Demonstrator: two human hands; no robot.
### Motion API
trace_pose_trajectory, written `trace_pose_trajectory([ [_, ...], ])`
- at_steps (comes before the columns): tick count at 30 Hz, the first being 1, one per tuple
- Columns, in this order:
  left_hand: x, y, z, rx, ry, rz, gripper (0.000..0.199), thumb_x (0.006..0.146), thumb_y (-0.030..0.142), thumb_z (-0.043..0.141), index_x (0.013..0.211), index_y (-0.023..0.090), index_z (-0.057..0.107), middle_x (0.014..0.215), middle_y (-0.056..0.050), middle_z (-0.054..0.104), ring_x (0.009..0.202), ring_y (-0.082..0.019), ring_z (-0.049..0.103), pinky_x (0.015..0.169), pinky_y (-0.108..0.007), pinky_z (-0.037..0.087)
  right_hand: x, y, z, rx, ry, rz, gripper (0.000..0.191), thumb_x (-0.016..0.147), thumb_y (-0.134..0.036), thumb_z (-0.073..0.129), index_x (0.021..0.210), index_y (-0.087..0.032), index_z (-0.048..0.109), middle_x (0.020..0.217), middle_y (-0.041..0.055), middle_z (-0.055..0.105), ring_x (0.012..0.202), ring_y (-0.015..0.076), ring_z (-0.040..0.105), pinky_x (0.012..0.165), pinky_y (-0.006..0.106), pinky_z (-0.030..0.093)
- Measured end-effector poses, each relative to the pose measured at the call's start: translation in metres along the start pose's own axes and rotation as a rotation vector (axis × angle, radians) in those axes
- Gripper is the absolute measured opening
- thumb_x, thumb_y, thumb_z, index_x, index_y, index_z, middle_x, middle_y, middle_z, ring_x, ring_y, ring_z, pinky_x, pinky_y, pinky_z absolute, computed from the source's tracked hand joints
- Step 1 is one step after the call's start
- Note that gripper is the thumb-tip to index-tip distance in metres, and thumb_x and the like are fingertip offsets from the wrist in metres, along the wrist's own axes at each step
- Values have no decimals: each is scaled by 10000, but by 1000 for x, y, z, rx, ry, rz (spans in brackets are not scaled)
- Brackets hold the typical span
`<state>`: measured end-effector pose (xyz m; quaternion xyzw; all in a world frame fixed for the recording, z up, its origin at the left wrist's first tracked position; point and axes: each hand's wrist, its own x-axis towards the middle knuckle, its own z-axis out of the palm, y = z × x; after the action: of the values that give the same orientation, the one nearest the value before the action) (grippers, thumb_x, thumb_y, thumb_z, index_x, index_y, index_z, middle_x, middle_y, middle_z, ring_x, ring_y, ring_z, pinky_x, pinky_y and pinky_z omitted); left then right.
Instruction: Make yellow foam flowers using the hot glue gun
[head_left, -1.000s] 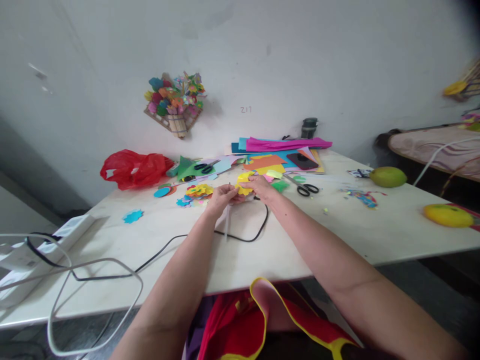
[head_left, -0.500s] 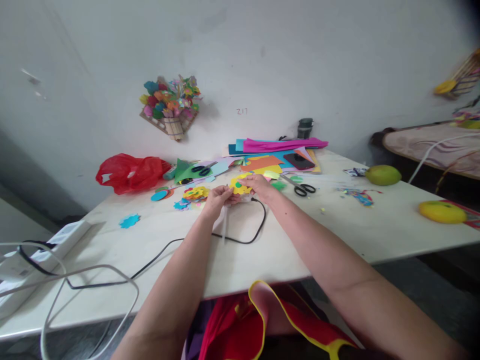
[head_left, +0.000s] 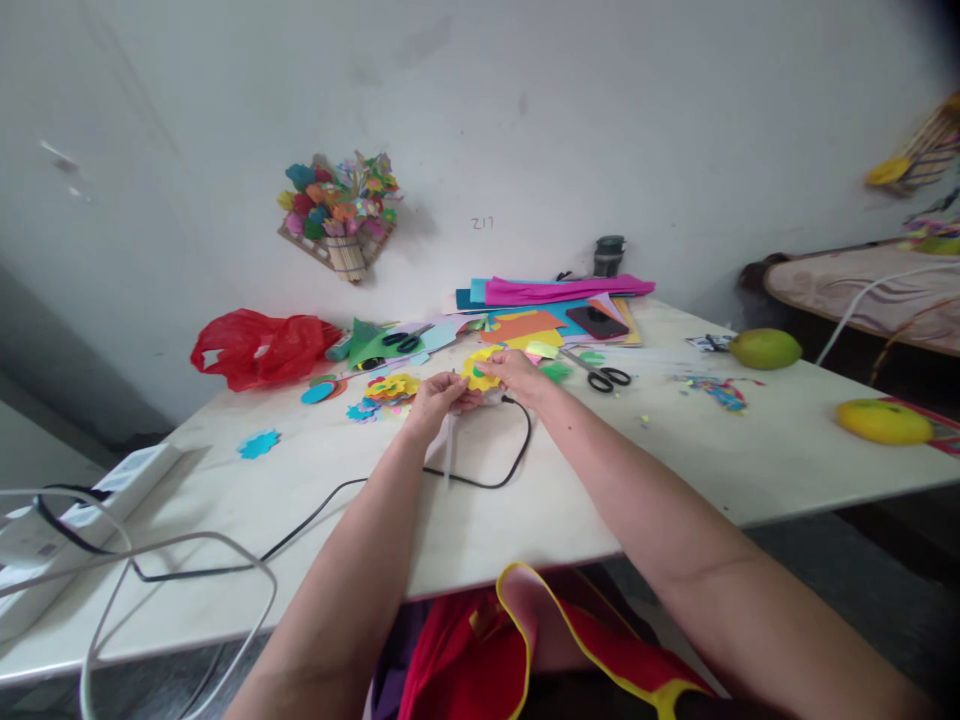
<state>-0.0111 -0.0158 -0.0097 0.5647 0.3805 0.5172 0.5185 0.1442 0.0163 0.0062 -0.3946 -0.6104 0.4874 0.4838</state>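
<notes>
My right hand (head_left: 517,373) is closed on a yellow paper flower (head_left: 480,368) with a green centre, pinching its right edge. Just left of it my left hand (head_left: 444,395) is closed, fingertips pressed together beside the flower; what they hold is too small to make out. Below the hands a pale translucent stick (head_left: 448,455) points toward me, and a black cord (head_left: 525,445) runs up to a whitish thing mostly hidden by the fingers. More yellow and orange paper flowers (head_left: 394,388) lie left of my left hand, near blue flower cutouts (head_left: 363,410).
Black-handled scissors (head_left: 607,378) lie right of my hands, another pair (head_left: 405,340) behind left. Coloured sheets (head_left: 525,325) and a phone (head_left: 598,322) are at the back. A red plastic bag (head_left: 262,348), power strip (head_left: 124,480) and mangoes (head_left: 765,349) stand around the table.
The yellow flower has turned slightly in my right fingers, showing more of its face. My left hand stays almost where it was.
</notes>
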Motion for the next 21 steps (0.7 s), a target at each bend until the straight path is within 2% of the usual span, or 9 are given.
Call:
trace_pose_trajectory([
  [5, 1, 0, -1, -10, 9, 7, 325, 640, 399, 700, 725, 132, 536, 670, -58, 676, 616, -158, 653, 599, -253, 507, -2, -4, -4, 60, -59, 14, 387, 598, -518, 635, 571, -170, 470, 523, -44, 390, 496, 75, 326, 429, 224, 213],
  [15, 0, -1, -1, 28, -60, -34, 340, 628, 433, 702, 711, 140, 552, 700, -70, 684, 640, -177, 654, 622, -285, 514, -4, -6, 1, 49, -40, 37, 340, 499, -374, 730, 572, -162, 475, 529, -42, 471, 503, 78, 407, 460, 229, 260],
  [21, 0, -2, -1, 33, -66, -22, 338, 634, 437, 696, 715, 142, 553, 715, -72, 686, 641, -175, 654, 633, -289, 517, -4, -5, 1, 60, -55, 42, 360, 516, -426, 714, 578, -169, 471, 535, -42, 465, 487, 73, 385, 437, 222, 239],
])
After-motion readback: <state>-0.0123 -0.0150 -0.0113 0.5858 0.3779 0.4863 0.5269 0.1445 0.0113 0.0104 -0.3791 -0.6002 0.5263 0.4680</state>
